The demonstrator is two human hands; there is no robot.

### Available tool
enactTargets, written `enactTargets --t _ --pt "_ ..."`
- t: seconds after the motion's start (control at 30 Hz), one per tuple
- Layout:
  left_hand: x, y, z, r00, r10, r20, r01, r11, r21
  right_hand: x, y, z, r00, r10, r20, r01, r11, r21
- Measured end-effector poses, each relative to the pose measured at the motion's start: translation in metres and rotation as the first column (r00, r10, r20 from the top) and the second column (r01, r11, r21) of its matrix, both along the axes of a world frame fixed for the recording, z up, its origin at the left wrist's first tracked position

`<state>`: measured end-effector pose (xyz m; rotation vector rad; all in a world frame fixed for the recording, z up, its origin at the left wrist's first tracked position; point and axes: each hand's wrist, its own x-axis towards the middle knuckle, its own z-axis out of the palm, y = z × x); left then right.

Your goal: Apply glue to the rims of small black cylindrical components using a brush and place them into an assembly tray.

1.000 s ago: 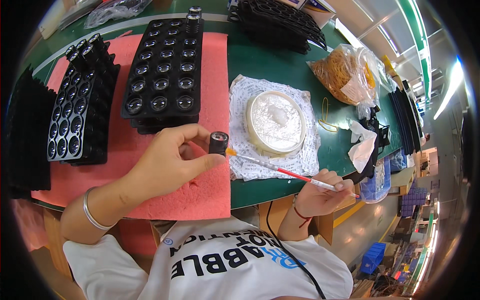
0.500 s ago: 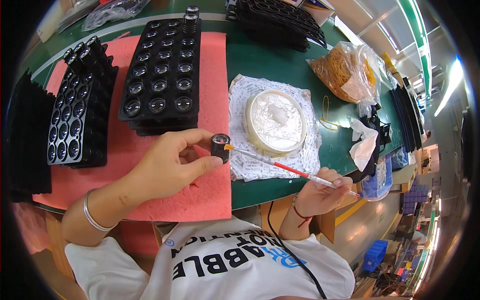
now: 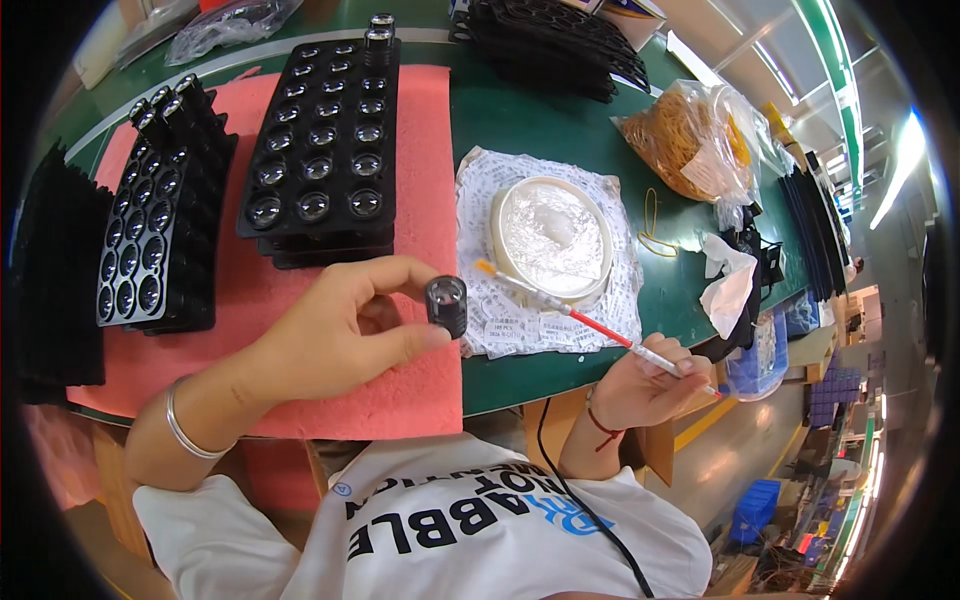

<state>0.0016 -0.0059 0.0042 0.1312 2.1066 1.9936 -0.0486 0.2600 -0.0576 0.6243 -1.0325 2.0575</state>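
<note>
My left hand (image 3: 345, 318) pinches a small black cylinder with a clear lens top (image 3: 446, 305) between thumb and forefinger, above the edge of the pink foam mat (image 3: 400, 405). In my right hand (image 3: 652, 388) is a slim paintbrush (image 3: 597, 325) with a red and silver handle. Its yellowish bristle tip points left, apart from the cylinder, near the rim of a round white dish (image 3: 497, 240). Something shiny and whitish fills the dish, which rests on a printed paper sheet (image 3: 610, 342).
Two black trays of lens-topped cylinders, a larger one (image 3: 285, 225) and a narrower one (image 3: 135, 265), stand on the mat. Several loose cylinders lie atop them. Beyond the dish are a bag of rubber bands (image 3: 685, 140), a loose rubber band (image 3: 650, 228), crumpled tissue (image 3: 728, 280) and stacked black trays (image 3: 550, 50).
The brush tip has left the cylinder's top and moved up and right toward the dish. The cylinder in my left hand has tilted and shifted slightly lower.
</note>
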Motion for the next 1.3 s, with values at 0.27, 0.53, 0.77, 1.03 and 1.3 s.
enactTargets --t 0.27,0.53,0.77,1.03,1.3 --pt "0.035 -0.047 0.079 0.637 0.179 -0.75 -0.635 0.673 -0.378 0.005 0.008 -0.006 0.994 0.09 0.057 -0.087 0.995 -0.038" --pt "0.033 -0.207 0.071 0.617 0.568 -0.545 -0.787 0.424 -0.449 0.008 0.007 -0.005 0.99 -0.072 0.122 0.074 0.997 -0.008" --pt "0.01 -0.226 0.037 0.658 0.582 -0.479 -0.753 0.514 -0.411 0.007 0.006 -0.003 0.987 -0.086 0.139 0.083 0.996 0.025" --pt "0.012 -0.225 0.039 0.689 0.579 -0.436 -0.725 0.533 -0.437 0.007 0.007 -0.004 0.992 -0.04 0.12 0.044 0.999 -0.03" --pt "0.015 -0.22 0.042 0.683 0.668 -0.294 -0.726 0.58 -0.369 0.006 0.006 -0.005 0.994 -0.052 0.092 0.054 0.998 -0.02"
